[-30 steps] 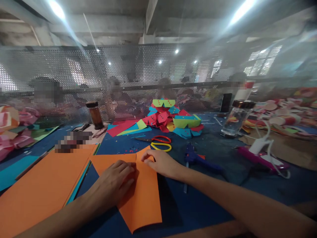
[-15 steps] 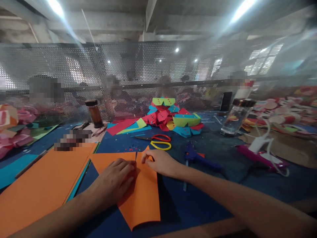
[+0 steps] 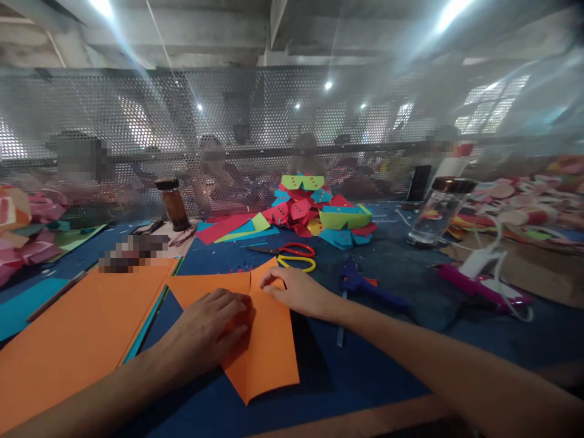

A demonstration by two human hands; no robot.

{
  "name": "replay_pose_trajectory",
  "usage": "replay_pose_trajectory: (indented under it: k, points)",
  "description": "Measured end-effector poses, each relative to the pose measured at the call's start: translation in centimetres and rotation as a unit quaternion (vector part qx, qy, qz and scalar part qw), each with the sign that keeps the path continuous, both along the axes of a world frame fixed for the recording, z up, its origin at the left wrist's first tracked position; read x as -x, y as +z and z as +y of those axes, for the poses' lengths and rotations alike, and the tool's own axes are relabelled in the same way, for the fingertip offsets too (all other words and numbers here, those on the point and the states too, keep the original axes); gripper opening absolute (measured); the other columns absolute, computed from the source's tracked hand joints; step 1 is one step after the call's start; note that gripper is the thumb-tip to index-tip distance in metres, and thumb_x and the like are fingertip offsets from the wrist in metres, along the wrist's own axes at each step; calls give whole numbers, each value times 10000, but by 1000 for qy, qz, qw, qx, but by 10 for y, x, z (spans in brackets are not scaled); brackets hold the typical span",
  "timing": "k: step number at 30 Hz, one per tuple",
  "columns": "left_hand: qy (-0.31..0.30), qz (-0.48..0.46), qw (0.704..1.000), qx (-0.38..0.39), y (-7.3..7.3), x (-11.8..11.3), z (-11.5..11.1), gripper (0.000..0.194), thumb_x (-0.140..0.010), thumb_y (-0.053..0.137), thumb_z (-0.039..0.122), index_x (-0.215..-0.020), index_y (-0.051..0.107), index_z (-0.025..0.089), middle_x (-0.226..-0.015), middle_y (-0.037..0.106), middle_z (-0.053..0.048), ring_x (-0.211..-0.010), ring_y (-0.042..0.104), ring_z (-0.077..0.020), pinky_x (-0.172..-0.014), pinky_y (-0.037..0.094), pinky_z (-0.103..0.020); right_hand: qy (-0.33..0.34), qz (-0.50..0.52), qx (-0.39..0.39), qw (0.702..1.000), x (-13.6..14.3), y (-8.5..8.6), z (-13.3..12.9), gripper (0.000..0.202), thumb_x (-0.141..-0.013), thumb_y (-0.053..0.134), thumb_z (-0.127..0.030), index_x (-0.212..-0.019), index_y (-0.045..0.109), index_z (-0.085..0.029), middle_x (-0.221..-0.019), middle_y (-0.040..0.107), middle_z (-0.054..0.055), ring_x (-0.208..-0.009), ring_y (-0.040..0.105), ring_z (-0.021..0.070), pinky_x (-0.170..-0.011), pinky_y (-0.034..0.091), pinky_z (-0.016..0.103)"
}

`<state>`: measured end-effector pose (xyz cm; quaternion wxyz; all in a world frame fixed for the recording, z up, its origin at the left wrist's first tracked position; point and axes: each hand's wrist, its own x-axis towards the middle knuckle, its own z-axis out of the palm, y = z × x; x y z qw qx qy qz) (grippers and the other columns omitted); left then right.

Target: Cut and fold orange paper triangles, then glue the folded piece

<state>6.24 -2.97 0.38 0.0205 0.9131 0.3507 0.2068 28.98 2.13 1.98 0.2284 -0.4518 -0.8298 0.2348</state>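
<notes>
A folded sheet of orange paper (image 3: 270,353) lies in front of me, its crease running down the middle and its lower edge slightly raised. My left hand (image 3: 214,325) rests palm down on its left part, thumb apart from the fingers, fingertips near the crease. With bent fingers and thumb together, my right hand (image 3: 292,292) holds the paper near its upper right corner. Just beyond the paper are scissors (image 3: 296,257) with one red and one yellow handle loop. A blue glue gun (image 3: 365,286) lies right of my right hand, a clear stick projecting from it.
A stack of orange sheets (image 3: 86,316) lies at left. Colourful cut-paper shapes (image 3: 301,210) are piled at the back. A brown bottle (image 3: 173,205) and a clear bottle (image 3: 438,213) stand farther off. At right lies a magenta device (image 3: 483,286) with white cord. A perforated screen (image 3: 255,134) spans behind.
The paper's near edge appears slightly higher in view. Both hands keep nearly the same hold and position on the sheet. The camera view has shifted slightly.
</notes>
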Motion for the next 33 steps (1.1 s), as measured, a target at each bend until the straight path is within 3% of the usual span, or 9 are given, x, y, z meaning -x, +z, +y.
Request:
replay_pose_trajectory:
  k: [21, 33]
  points:
    - [9, 23, 1000, 9, 1, -2, -1, 232, -910, 532, 191, -1137, 568, 225, -1219, 655, -69, -1085, 601, -248, -886, 527, -432, -4, -50, 15, 999, 2, 2, -4, 289, -743, 503, -98, -892, 713, -229, -837, 719, -2, -683, 599, 161, -596, 359, 240]
    - [6, 13, 1000, 12, 2, -1, -1, 235, -922, 520, 206, -1153, 558, 225, -1225, 657, -65, -1076, 606, -244, -886, 525, -431, 2, -23, 3, 1000, -1, 2, -2, 229, -779, 558, -126, -934, 699, -217, -946, 726, 21, -846, 640, 193, -738, 425, 265]
